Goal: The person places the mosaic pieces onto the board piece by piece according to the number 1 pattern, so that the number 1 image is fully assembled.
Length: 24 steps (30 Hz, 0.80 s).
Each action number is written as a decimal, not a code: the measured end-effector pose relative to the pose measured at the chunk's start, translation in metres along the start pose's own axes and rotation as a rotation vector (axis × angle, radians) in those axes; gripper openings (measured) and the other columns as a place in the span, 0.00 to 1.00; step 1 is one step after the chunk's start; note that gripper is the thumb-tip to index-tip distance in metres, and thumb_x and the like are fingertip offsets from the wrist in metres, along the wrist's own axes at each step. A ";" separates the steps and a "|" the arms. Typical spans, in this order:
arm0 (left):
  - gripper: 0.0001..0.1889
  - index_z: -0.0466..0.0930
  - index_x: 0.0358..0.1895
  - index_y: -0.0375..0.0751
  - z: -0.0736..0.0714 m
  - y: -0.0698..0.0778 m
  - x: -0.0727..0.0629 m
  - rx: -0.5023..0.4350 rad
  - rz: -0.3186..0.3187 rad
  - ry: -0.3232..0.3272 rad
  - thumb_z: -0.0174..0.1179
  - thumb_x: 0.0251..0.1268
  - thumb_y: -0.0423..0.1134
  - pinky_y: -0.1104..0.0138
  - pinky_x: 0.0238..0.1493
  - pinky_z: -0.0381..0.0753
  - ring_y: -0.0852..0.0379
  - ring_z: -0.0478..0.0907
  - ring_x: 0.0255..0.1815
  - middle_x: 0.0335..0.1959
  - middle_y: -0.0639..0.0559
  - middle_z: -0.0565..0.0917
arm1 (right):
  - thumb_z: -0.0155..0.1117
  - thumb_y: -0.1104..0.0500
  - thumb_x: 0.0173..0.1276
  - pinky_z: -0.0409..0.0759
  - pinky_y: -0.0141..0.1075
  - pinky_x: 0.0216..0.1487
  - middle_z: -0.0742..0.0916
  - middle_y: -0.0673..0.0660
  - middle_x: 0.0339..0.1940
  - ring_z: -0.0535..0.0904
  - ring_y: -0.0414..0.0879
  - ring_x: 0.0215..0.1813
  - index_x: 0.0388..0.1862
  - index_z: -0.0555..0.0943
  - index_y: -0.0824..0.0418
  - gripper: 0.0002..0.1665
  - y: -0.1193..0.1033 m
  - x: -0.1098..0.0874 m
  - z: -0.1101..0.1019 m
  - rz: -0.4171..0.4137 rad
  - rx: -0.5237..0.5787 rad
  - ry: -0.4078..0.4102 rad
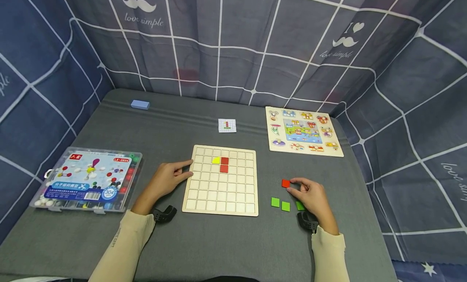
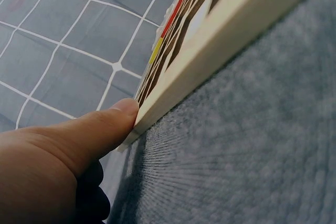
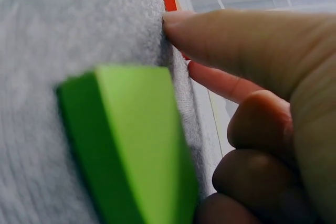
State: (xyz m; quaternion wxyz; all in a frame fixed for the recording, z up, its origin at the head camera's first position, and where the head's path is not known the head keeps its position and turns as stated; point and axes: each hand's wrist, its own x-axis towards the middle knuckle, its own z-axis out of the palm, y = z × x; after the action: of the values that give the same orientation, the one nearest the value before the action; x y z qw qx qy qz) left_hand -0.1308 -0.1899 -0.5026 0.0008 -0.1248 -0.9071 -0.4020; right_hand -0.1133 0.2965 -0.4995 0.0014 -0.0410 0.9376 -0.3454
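From my distant post I see the two hands well apart from each other. The left hand does not grip around anything; its extended index finger and thumb touch the left edge of the wooden grid board, which lies flat on the grey surface. The right hand pinches a bright red tile between thumb and index finger, to the right of the board and near the surface. I cannot tell if this tile touches the cloth.

In the upper part of the board, two darker red tiles sit one above the other, and a yellow tile is just left of the upper one. Three green tiles lie below the pinched tile; the rightmost is partly hidden by the right hand, and in the right wrist view one green tile appears large and blurred.

Beyond the board I see a small card with a coloured pattern on a grid. A picture puzzle lies at the far right, a clear plastic case at left, and a blue block at the far left.
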 end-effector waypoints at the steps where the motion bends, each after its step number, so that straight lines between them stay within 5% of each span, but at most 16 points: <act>1: 0.24 0.82 0.66 0.42 0.000 0.000 0.000 0.002 0.000 0.000 0.69 0.69 0.44 0.67 0.23 0.59 0.62 0.55 0.16 0.14 0.60 0.63 | 0.80 0.50 0.62 0.58 0.33 0.21 0.67 0.45 0.16 0.59 0.36 0.16 0.47 0.89 0.56 0.17 0.000 0.000 0.000 -0.001 0.001 0.000; 24: 0.23 0.83 0.65 0.42 0.002 0.000 0.001 0.015 -0.006 0.020 0.70 0.68 0.43 0.67 0.24 0.59 0.64 0.55 0.15 0.14 0.60 0.64 | 0.81 0.49 0.60 0.59 0.33 0.22 0.68 0.45 0.16 0.60 0.38 0.18 0.43 0.89 0.53 0.15 -0.003 -0.002 0.003 -0.020 -0.023 0.035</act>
State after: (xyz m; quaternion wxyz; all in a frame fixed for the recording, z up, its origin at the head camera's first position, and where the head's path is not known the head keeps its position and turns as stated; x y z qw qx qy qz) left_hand -0.1313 -0.1883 -0.5039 0.0097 -0.1180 -0.9103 -0.3966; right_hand -0.1113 0.2925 -0.4996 -0.0190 -0.0445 0.9409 -0.3351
